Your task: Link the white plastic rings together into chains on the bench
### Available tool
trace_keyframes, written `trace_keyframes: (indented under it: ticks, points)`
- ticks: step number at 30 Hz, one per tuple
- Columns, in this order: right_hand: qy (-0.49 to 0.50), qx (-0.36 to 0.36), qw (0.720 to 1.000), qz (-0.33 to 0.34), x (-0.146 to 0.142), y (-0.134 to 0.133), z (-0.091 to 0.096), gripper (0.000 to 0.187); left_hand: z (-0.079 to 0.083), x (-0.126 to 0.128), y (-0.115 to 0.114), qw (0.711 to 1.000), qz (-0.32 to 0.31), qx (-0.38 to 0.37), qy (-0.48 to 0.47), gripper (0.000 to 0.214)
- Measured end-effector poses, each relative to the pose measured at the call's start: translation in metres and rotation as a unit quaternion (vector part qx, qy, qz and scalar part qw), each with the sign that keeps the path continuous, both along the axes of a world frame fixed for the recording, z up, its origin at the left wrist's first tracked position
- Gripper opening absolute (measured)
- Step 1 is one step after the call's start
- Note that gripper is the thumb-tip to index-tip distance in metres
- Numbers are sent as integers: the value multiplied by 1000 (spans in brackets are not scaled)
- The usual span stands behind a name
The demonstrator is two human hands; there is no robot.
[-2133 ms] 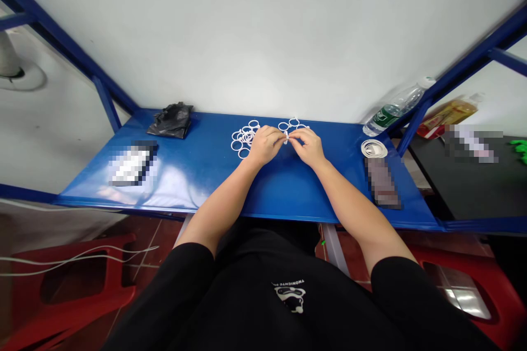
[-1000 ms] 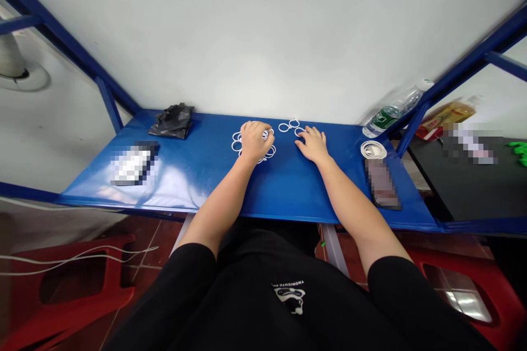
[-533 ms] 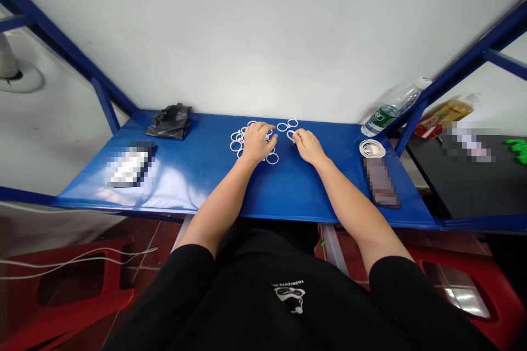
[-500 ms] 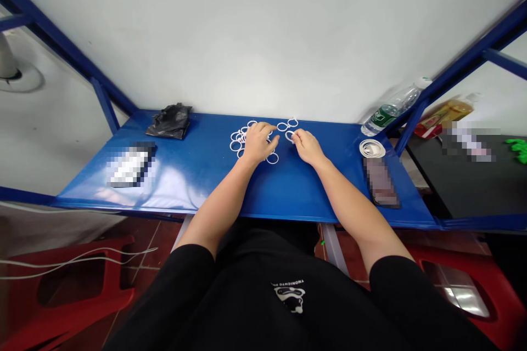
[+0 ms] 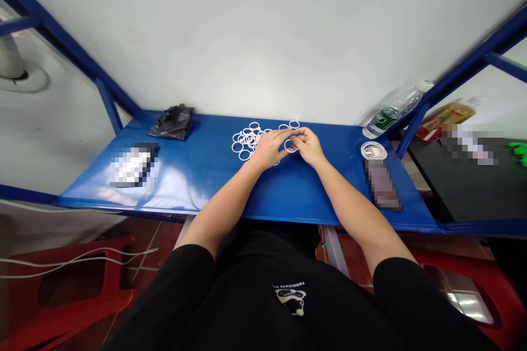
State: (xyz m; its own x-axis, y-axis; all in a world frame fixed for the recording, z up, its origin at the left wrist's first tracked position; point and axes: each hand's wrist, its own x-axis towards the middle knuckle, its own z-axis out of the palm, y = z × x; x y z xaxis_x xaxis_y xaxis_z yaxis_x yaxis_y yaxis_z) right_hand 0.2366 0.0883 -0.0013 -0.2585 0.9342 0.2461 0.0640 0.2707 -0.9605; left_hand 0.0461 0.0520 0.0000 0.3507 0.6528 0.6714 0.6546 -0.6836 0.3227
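My right hand (image 5: 308, 147) pinches a thin white plastic ring (image 5: 285, 146) just above the blue tabletop. From the left, my left hand (image 5: 269, 148) meets it, its fingertips at the top of this ring and the thumb by its lower left edge. The exact contact of the left fingertips is partly hidden by the right hand. Left of my hands lies a loose pile of several white rings (image 5: 237, 147), partly covered by my left hand. Behind my fingers, two more rings (image 5: 293, 124) rest close together on the table.
A black plastic bag (image 5: 171, 122) and a blurred-out object (image 5: 132, 165) lie on the left of the blue table (image 5: 185, 175). To the right are a water bottle (image 5: 385, 118), a coiled white cable (image 5: 374, 150) and a phone-like blurred item (image 5: 382, 184). Blue frame bars flank both sides.
My left hand has moved right, off the ring pile, to the ring in my right hand. That ring has shifted slightly toward me, and more of the pile shows.
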Motion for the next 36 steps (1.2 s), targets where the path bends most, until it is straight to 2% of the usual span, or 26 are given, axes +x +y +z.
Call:
trace_keyframes:
  ticks: [6, 12, 16, 21, 24, 27, 36]
  points:
    - [8, -3, 1000, -1, -3, 0, -1, 47, -1, 2, -3, 999, -25, -29, 22, 62]
    - [9, 6, 1000, 26, -1, -3, 2, 36, -6, -6, 5, 999, 14, -3, -30, 53]
    - [-60, 81, 995, -8, 3, -7, 2, 34, -11, -12, 11, 997, 46, -12, -63, 54]
    - [-164, 173, 969, -66, 7, -12, 7, 27, -10, -11, 7, 997, 29, -21, -70, 49]
    - [-194, 203, 957, -76, 9, -14, 11, 25, -7, -9, 4, 997, 8, -6, -72, 36]
    - [-219, 229, 945, -84, 9, -15, 12, 24, -5, -5, 2, 997, 19, 0, -77, 27]
    - [-279, 283, 913, -89, 10, -16, 14, 25, -11, 1, 5, 996, 13, 7, -84, 30]
